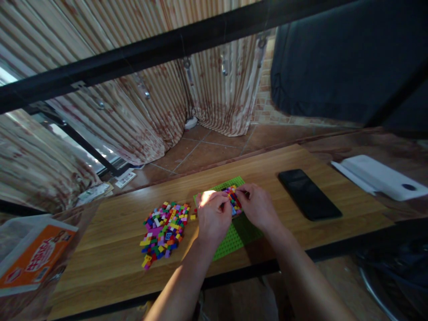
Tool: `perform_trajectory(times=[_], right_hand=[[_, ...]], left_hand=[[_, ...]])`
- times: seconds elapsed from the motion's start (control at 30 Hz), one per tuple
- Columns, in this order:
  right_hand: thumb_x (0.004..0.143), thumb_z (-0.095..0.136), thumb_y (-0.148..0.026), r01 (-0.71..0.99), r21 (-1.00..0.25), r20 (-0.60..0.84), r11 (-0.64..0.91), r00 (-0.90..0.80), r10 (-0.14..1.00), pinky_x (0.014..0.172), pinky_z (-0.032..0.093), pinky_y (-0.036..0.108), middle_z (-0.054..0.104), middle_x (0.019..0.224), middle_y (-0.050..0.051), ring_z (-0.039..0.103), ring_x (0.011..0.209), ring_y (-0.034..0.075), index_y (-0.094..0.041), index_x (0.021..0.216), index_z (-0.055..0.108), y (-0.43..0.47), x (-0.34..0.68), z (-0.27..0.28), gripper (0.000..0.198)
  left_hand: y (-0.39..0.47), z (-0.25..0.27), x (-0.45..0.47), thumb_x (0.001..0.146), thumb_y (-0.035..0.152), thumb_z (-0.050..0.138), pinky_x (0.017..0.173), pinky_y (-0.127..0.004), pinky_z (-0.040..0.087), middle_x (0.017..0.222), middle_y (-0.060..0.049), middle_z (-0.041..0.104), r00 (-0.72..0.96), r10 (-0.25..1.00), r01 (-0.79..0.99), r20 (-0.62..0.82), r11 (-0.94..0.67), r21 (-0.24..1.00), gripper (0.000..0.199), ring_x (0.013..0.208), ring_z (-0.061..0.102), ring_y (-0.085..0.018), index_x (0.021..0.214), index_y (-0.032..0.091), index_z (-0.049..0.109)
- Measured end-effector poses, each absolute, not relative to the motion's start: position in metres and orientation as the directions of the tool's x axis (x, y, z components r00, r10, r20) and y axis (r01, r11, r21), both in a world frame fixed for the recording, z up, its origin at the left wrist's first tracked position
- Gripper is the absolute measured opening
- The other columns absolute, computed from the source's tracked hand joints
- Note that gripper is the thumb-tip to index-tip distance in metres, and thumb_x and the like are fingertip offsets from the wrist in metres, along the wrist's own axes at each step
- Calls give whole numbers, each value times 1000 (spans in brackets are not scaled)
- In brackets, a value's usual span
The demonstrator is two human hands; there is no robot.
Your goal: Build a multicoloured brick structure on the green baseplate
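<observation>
A green studded baseplate (232,243) lies on the wooden table, partly covered by my hands. On its upper part is a patch of joined toy bricks (236,203) in red, yellow, blue, purple and other colours. From the left, my left hand (214,216) reaches the patch with curled fingers pinched at its edge; anything in the pinch is hidden. My right hand (256,205) is on the opposite side, thumb and fingertips closed against the patch's right edge. Whether it grips a single brick cannot be made out. Left of the baseplate spreads a loose pile of toy bricks (163,229).
One yellow brick (193,217) lies between pile and baseplate. A black phone (309,195) rests to the right on the wooden table (110,249). Beyond the table are a white object (384,176) at right and a clear tub with an orange label (36,254) at left.
</observation>
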State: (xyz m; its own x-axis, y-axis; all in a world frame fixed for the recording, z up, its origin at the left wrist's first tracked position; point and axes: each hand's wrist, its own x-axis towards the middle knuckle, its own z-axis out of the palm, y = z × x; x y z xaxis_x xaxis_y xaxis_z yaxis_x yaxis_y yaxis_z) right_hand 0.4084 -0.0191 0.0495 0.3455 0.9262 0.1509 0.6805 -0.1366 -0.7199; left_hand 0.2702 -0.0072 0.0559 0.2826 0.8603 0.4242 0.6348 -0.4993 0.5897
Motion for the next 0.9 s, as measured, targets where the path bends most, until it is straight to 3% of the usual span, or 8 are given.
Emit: perform_trajectory(times=[0.13,0.3,0.57,0.77,0.9], right_hand=[[88,52,-22,690,-712,162,-131,343,926,70,43,28,72,84,8,65,78,19,-19,81,73,-19,409,49,22],[87,52,-22,680,-723,166,-121,342,925,70,44,29,72,84,8,66,77,19,-20,81,73,-20,409,49,22],[86,52,-26,702,-708,235,-78,338,911,68,44,29,72,81,7,65,74,19,-20,82,73,-19,410,42,22],[86,51,-29,699,-710,235,-81,344,909,67,44,30,73,80,7,65,72,20,-20,79,73,-20,410,43,25],[85,51,-37,609,-789,165,-80,336,927,64,45,29,73,77,6,65,69,20,-19,81,75,-24,413,50,30]], left_hand=[[-17,53,265,88,16,54,112,-61,21,111,-2,72,373,819,681,436,-560,472,21,105,63,-21,96,25,70],[-25,40,258,90,15,49,112,-57,26,122,-9,68,392,790,678,472,-595,432,34,111,61,-22,121,22,61],[-29,36,259,91,12,46,108,-60,31,124,-10,66,430,745,689,510,-636,348,30,112,60,-25,115,20,62],[-30,38,263,89,11,46,106,-57,35,126,-12,64,430,773,710,466,-608,355,31,115,57,-27,114,17,63],[-30,41,263,88,11,47,106,-57,37,128,-10,63,428,797,695,425,-591,409,30,116,56,-27,113,19,63]])
